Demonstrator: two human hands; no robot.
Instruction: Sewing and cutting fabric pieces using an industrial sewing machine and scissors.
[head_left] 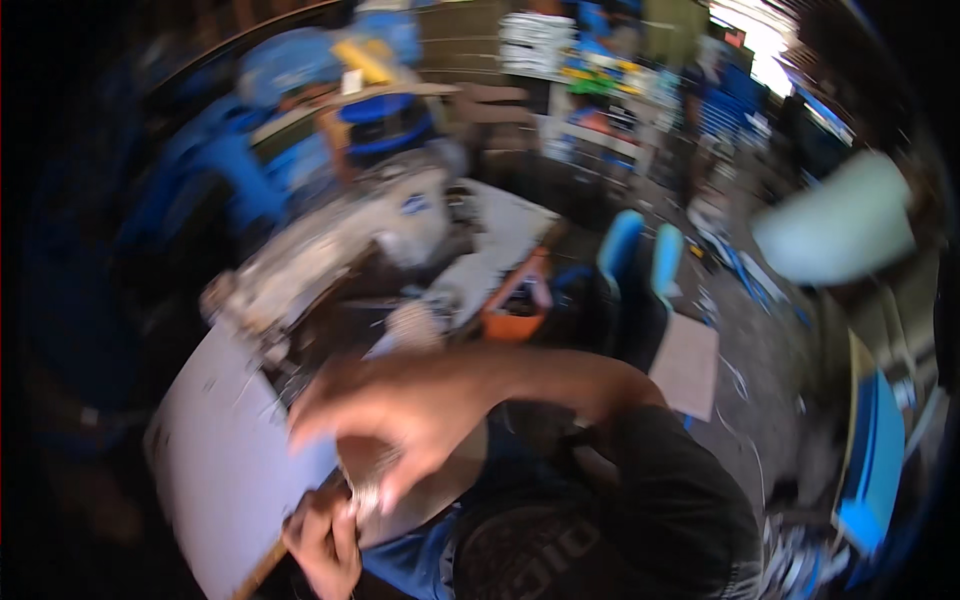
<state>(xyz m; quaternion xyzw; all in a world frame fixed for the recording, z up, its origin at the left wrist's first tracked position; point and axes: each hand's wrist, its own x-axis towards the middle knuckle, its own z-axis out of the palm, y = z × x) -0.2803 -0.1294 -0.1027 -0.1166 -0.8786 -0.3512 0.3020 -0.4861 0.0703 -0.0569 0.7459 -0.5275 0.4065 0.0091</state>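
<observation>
Though the left hand (325, 543), fingers bent, and the right hand (400, 410) flank a small pale, stringy piece (367, 493), blur hides whether either grips it. It looks light and limp, probably best pinched at one end. Beyond, a sewing machine (340, 225) stands on the surface (220, 450); faint lettering marks the dark shirt (670, 480).

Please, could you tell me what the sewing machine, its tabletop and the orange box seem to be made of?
Sewing machine: probably painted metal, as its pale coat looks worn and stained.
Tabletop: perhaps laminated wood; the surface is smooth and whitish, the near edge tan.
Orange box: likely plastic, since its colour is even, but blur hides the finish.
</observation>
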